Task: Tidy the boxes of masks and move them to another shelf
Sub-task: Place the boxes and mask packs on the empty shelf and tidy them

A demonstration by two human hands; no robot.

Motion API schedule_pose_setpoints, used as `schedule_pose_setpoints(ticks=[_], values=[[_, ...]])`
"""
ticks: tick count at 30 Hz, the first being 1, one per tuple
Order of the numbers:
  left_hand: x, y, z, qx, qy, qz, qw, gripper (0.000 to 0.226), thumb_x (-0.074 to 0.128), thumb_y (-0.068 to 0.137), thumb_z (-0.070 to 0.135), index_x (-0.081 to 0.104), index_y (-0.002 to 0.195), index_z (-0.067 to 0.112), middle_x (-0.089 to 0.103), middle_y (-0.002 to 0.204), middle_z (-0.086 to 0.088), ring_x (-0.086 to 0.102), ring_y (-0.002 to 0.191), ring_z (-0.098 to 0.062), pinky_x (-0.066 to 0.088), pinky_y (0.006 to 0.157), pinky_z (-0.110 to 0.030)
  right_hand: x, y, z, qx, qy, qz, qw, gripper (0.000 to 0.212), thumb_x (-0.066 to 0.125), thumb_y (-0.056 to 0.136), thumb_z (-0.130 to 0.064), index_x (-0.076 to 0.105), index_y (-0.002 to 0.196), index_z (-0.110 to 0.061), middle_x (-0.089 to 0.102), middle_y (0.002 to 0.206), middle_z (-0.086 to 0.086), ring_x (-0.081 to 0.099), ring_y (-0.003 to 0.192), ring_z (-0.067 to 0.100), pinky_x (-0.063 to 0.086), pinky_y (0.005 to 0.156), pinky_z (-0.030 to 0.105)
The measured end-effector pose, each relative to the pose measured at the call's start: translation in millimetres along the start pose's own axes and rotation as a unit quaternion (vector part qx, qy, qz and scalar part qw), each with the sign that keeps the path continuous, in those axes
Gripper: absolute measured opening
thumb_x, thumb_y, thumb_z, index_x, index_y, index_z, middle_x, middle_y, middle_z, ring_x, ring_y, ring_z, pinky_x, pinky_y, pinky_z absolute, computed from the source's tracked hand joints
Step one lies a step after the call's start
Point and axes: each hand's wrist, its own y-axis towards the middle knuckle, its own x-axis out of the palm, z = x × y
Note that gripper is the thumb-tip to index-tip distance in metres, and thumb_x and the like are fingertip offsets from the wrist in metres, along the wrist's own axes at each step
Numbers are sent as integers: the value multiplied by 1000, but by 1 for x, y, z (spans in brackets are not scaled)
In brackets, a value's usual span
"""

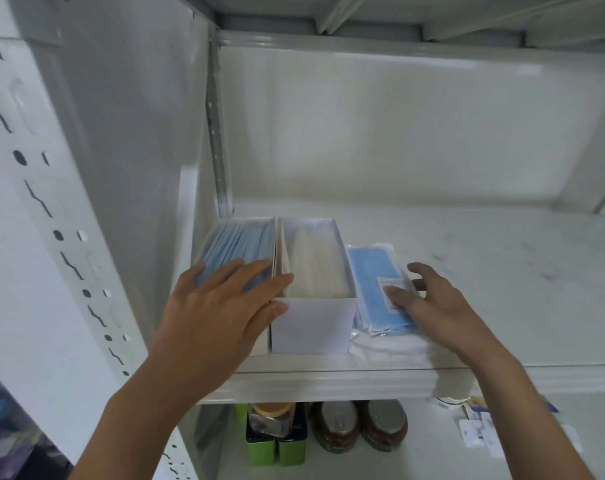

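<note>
Two open white boxes stand side by side at the left end of a white metal shelf [467,271]. The left box [238,237] holds blue masks; the right box [315,320] holds white masks. My left hand [218,306] lies with straight fingers over the front of the left box, its thumb against the right box's front. Right of the boxes lies a plastic-wrapped pack of blue masks [373,275] on a white pack [387,349]. My right hand [429,299] presses its fingers on the blue pack's right side, thumb spread apart.
The shelf's left side wall [138,168] is close against the left box. On the lower shelf stand green tins [277,448], two lidded jars [360,426] and small white packets [477,434]. The upper shelf extends bare to the right.
</note>
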Motion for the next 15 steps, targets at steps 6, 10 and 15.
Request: schedule_pose_setpoints(ticks=[6,10,15], values=[[-5,0,-3,7,-10,-13,1000,58,18,102,55,53,145,36,60,145,3,58,133,-25,50,103,-58,-8,3,5,-1,-5,3,1000,72,50,93,-63,32,154,-30,46,150,3,52,125,23,41,97,36],[-4,2,-7,36,-12,-6,999,54,25,101,51,53,145,38,58,148,4,57,134,-23,50,104,-55,-2,2,8,-15,18,-25,999,74,55,90,-64,35,153,-30,48,151,1,55,125,21,42,99,36],[2,3,-8,46,-26,38,998,43,35,99,47,71,121,37,67,137,3,66,123,-23,53,100,-50,10,3,13,-29,10,1,1000,66,60,94,-51,42,152,-25,51,148,2,51,128,22,33,92,28]])
